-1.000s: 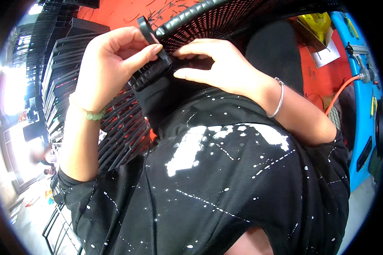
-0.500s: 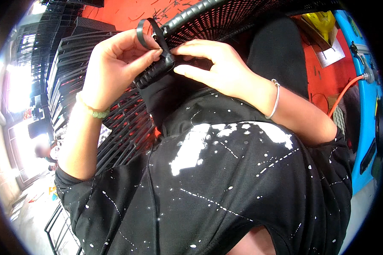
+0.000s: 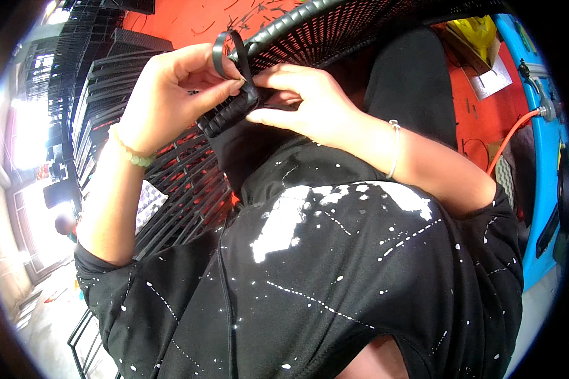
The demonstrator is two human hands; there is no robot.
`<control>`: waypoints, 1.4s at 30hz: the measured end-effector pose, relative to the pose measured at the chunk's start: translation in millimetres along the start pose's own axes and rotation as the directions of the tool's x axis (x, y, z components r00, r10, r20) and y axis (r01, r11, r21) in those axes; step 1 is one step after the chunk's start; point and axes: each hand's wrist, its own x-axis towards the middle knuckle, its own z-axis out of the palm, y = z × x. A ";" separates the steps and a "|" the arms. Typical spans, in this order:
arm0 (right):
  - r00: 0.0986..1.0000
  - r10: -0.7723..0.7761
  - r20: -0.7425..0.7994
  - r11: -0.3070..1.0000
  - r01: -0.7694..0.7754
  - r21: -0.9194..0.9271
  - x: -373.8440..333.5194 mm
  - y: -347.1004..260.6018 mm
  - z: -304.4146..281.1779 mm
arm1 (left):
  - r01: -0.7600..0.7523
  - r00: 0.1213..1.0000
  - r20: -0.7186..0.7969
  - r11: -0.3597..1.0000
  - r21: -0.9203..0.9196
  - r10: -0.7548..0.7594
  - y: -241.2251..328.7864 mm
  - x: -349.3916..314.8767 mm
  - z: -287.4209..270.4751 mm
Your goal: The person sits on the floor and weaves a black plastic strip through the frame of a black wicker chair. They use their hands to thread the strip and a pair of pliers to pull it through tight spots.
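Observation:
A black woven frame (image 3: 291,28) lies across my lap, its edge bound with wrapped black strip. At its near corner, a flat black strip (image 3: 219,55) rises in a loop. My left hand (image 3: 180,88) pinches this strip between thumb and fingers, just above the wrapped corner (image 3: 231,114). My right hand (image 3: 306,98) is on the corner's other side, thumb and fingertips bent round the wrapped edge and gripping it. Part of the right fingertips is hidden behind the corner.
Stacked black slatted frames (image 3: 107,82) stand to my left. Strip scraps (image 3: 250,16) litter the red floor covering (image 3: 171,25). At right are a yellow bag (image 3: 477,35) in a box, a blue machine (image 3: 540,164) and an orange hose (image 3: 512,136). A person (image 3: 65,224) is far left.
My right hand has shifted slightly left, its thumb closer against the wrapped corner. The strip loop stands a little farther right and its shape has narrowed.

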 end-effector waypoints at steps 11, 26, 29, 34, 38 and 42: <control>1.000 0.005 0.007 0.999 -0.005 -0.037 -2.3 0.0 2.0 | 0.125 0.992 0.022 0.992 0.011 -0.125 5.3 3.5 4.0; 0.993 -0.110 -0.037 0.990 0.106 -0.097 -1.7 11.3 5.5 | 0.180 0.971 0.093 0.926 0.330 -0.222 25.2 5.7 1.9; 0.990 -0.139 -0.034 0.984 0.135 -0.119 -0.2 10.7 3.8 | 0.090 0.976 0.144 0.910 0.405 -0.161 33.0 12.6 -0.7; 0.992 -0.128 -0.023 0.983 0.124 -0.132 -2.6 7.6 4.8 | -0.069 0.970 0.234 0.858 0.510 -0.061 34.6 19.4 -1.9; 0.994 -0.107 0.001 0.983 0.106 -0.153 -2.3 7.8 6.2 | -0.122 0.938 0.333 0.804 0.581 -0.098 32.9 30.2 -3.9; 0.993 -0.115 -0.001 0.980 0.113 -0.163 -2.6 10.6 8.0 | 0.013 0.891 0.351 0.789 0.614 -0.289 31.3 41.2 -3.8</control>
